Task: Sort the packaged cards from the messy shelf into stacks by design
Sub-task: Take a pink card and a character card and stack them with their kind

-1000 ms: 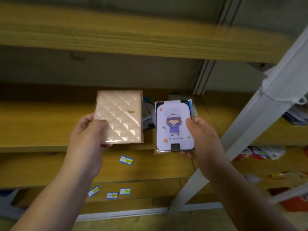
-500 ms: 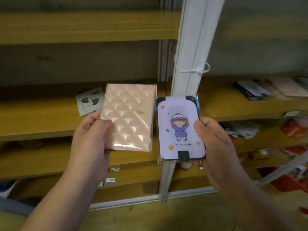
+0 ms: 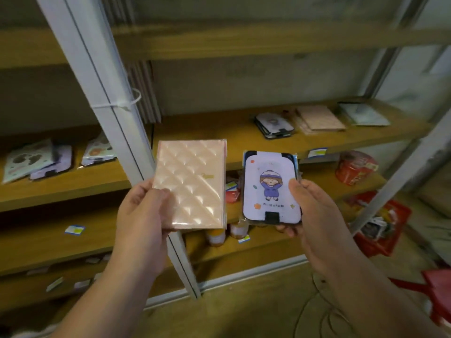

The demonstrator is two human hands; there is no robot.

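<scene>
Here, the left hand (image 3: 140, 217) pinches the pink quilted card pack (image 3: 191, 182) by its lower left corner, thumb pressed flat on the glossy front and the other fingers tucked behind it out of sight. The right hand (image 3: 308, 211) grips the lilac cartoon card pack (image 3: 269, 189) along its right edge, thumb on the front beside the little figure in a purple coat, fingertips curling round under the bottom edge. Both packs are held upright, faces toward the person, just beside each other with a narrow gap between.

The white shelf post (image 3: 114, 123) is my landmark. It runs up slantwise behind the pink pack, and a white zip tie (image 3: 127, 102) is looped round it higher up. Left of the post, on the wooden shelf (image 3: 73, 184), lies a loose heap of packaged cards (image 3: 36, 159), overlapping and askew. Right of the post, on the same level and far back, three separate piles sit in a row: a dark-edged stack (image 3: 273, 124), a pink stack (image 3: 319, 119) and a pale bluish stack (image 3: 363, 115). Below those, further right of the post, stands a red tin (image 3: 356, 168), and lower still a red basket (image 3: 380, 228) of blurred odds and ends. Small blue price labels (image 3: 74, 229) are stuck to the shelf edges.

Both forearms reach up from the lower corners, wrists bent slightly back, hands level with each other in front of the post.
</scene>
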